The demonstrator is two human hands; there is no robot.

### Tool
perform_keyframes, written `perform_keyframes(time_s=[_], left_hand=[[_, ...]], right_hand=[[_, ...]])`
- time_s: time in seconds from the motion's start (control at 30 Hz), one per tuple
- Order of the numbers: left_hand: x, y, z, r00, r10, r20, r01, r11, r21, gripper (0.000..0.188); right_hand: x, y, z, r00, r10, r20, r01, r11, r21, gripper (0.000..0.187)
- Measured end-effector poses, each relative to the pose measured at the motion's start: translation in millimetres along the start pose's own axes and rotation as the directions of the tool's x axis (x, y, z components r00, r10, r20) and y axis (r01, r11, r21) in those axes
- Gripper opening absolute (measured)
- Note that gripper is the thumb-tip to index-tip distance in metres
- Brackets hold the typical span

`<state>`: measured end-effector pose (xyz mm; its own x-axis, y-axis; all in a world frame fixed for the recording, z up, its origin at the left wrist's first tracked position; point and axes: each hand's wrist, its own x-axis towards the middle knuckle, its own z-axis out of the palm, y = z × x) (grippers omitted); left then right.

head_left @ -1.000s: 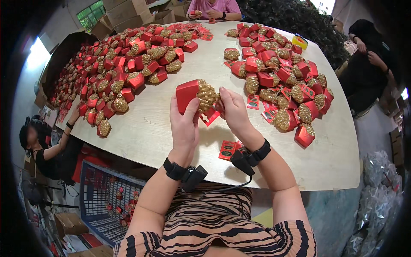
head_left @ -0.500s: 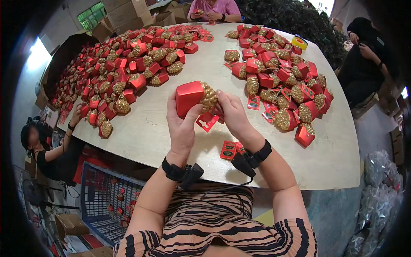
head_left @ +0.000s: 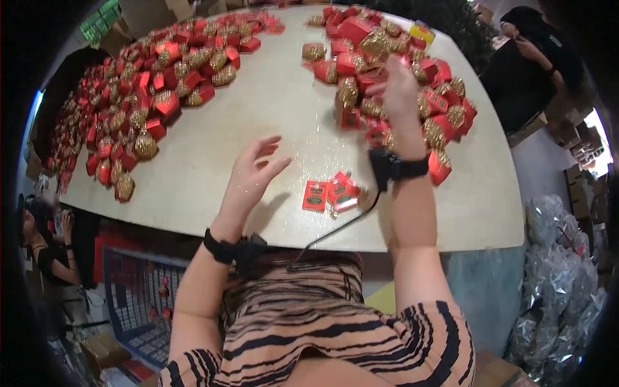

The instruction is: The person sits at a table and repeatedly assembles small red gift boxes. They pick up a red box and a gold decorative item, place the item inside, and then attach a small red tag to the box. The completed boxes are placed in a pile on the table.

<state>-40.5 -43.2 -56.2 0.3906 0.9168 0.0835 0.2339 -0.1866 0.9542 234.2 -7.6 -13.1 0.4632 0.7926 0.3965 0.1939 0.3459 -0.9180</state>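
My left hand (head_left: 251, 177) hovers over the near part of the table, its fingers apart and nothing in them. My right hand (head_left: 400, 93) reaches over the right-hand pile of ornaments, its fingers smeared by motion. Just beyond its fingertips, a red ornament with a gold, bumpy top (head_left: 376, 44) appears at the pile's far side; whether the hand still touches it is unclear. Several red printed tags (head_left: 315, 195) lie on the table between my forearms. More red-and-gold ornaments (head_left: 455, 116) crowd around and under my right hand.
A larger heap of the same ornaments (head_left: 164, 103) covers the left of the pale table (head_left: 271, 109). A yellow tape roll (head_left: 422, 32) sits at the far right. Below the left edge stands a blue plastic basket (head_left: 138, 284). People are at both sides; clear plastic wrapping (head_left: 548, 258) lies right.
The ornament held between both hands has gone to the right-hand pile with my right hand. My left hand has let go and moved lower left. The view has shifted.
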Motion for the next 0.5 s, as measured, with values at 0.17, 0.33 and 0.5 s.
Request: perform_keyframes(time_s=[0.17,0.33,0.5], left_hand=[[-14.7,-14.6,20.4,0.919,0.225,0.324,-0.36,0.815,0.455,0.05],[-15.3,-24.6,43.9,0.871,0.29,0.396,-0.481,0.667,0.569,0.049],[5.4,-22.1,27.1,0.937,0.113,0.33,-0.277,0.814,0.51,0.04]], right_hand=[[16.7,24.8,-25.5,0.839,-0.543,-0.03,0.392,0.642,-0.658,0.056],[-0.2,6.5,-0.2,0.892,-0.389,0.231,0.448,0.688,-0.571,0.038],[-14.8,1.8,18.6,0.886,-0.075,0.458,0.225,0.932,-0.283,0.025]])
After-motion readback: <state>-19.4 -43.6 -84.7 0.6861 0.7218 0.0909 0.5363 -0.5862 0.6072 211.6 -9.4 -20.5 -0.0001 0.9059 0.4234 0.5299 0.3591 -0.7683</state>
